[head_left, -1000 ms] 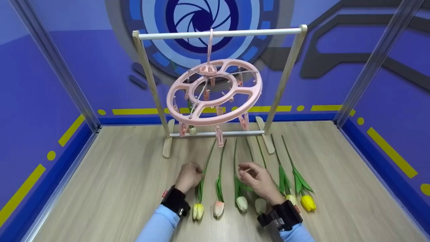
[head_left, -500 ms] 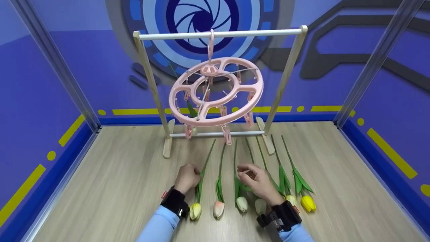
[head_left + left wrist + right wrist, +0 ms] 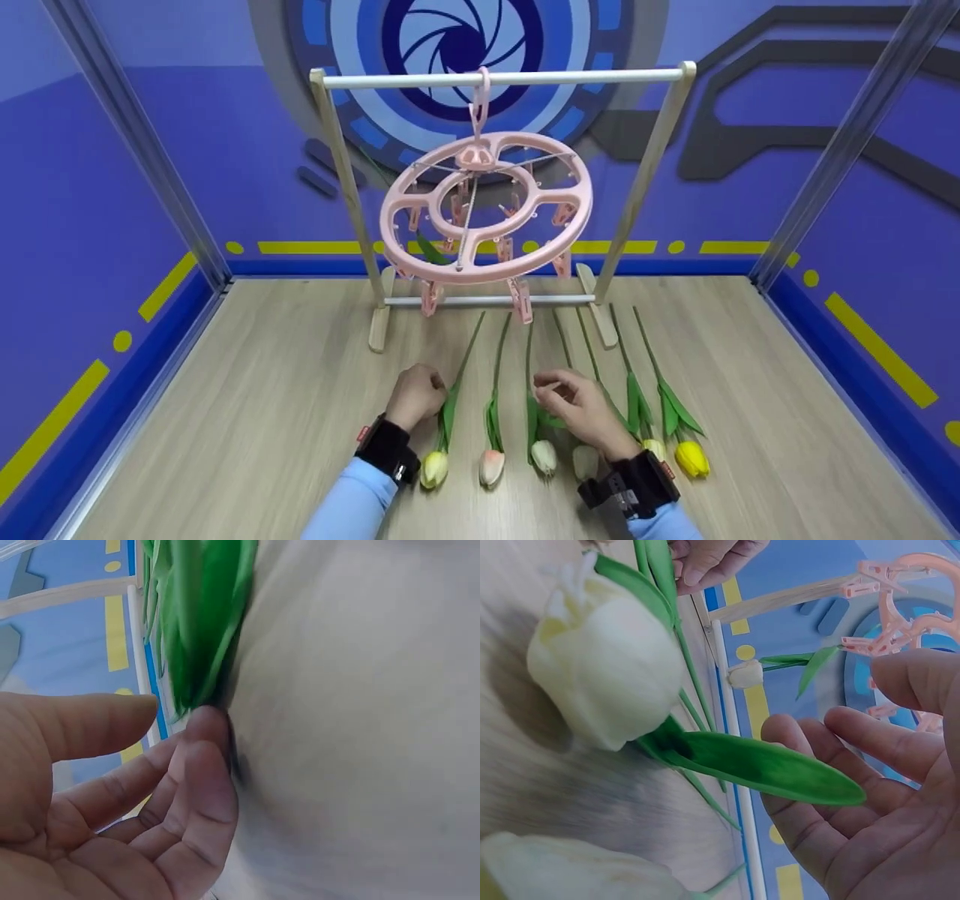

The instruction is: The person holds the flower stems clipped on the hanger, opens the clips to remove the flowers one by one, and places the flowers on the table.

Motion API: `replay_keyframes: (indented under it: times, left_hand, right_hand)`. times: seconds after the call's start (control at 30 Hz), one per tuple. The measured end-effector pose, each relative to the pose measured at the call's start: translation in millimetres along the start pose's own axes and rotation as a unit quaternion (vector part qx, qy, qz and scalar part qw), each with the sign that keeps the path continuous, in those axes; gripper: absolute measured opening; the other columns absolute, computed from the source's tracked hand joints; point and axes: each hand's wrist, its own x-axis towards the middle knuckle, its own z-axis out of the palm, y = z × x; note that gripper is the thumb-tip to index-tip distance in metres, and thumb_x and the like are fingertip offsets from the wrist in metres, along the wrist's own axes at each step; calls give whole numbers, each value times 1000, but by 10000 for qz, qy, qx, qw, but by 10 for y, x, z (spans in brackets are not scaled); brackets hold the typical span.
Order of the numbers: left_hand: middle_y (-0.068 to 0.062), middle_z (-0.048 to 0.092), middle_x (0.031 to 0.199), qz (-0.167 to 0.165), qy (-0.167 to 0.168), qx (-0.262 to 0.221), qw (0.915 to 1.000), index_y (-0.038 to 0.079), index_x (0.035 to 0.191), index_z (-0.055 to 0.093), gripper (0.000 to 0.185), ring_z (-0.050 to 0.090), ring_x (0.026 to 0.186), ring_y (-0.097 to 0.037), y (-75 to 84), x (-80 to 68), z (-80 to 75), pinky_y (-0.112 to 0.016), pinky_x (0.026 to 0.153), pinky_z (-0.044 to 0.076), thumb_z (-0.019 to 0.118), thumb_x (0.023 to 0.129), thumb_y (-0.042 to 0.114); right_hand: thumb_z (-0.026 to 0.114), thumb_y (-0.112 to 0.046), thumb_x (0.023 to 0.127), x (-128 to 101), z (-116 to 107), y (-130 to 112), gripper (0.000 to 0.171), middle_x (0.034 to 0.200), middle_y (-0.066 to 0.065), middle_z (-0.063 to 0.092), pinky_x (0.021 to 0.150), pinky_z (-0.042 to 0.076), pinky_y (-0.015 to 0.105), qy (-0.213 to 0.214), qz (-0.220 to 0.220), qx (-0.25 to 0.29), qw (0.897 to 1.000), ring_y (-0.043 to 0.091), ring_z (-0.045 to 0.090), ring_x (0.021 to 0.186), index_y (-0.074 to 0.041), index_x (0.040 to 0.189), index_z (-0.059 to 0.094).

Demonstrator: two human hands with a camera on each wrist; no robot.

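My left hand (image 3: 418, 394) rests on the table beside the leftmost, pale yellow tulip (image 3: 433, 470). In the left wrist view its thumb stands apart from the loosely bent fingers, and the fingertips lie at the green leaves (image 3: 202, 622). My right hand (image 3: 577, 405) hovers over the tulips right of the middle, fingers relaxed and holding nothing. In the right wrist view a white tulip (image 3: 607, 660) lies near it, and that flower's leaf (image 3: 765, 765) overlaps the fingers. Between the hands lie a pinkish tulip (image 3: 492, 469) and a white tulip (image 3: 544, 456).
A pink round clip hanger (image 3: 480, 276) with clothespins (image 3: 523, 304) hangs from a wooden rack (image 3: 341, 172) behind the flowers. One clothespin holds a tulip (image 3: 746, 675) head down. Right of my right hand lies a bright yellow tulip (image 3: 692, 458). Printed panels enclose the table.
The leftmost tulip's head has shifted slightly left beside my left hand. The hanger has turned a little on its hook. My right hand has hardly moved.
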Motion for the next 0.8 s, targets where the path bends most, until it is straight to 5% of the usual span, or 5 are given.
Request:
replay_keyframes:
  times: [0.23,0.47,0.8]
  left_hand:
    - [1,53,62,-12,29,-183,9998,5,69,64,18,48,53,-14,-44,-2,-100,-27,48,37,66,87,0]
    - [-5,67,81,84,-61,-112,9999,2,89,71,7,59,69,-17,17,10,-274,-33,62,49,69,93,7]
    - [-16,72,102,460,639,-348,9963,-3,113,72,22,68,92,-30,214,62,-627,-46,81,54,67,96,9]
  right_hand:
    - [64,-10,103,-8,-30,-49,28,113,19,68,74,55,24,-17,23,-91,10000,14,67,86,8,124,67]
    - [63,-11,104,-4,-97,-130,25,115,18,68,74,54,25,9,-101,-417,9991,18,67,86,4,122,69]
    - [62,-10,104,104,-261,-452,24,115,15,70,76,54,28,-5,-724,-821,9940,21,69,92,0,124,69]
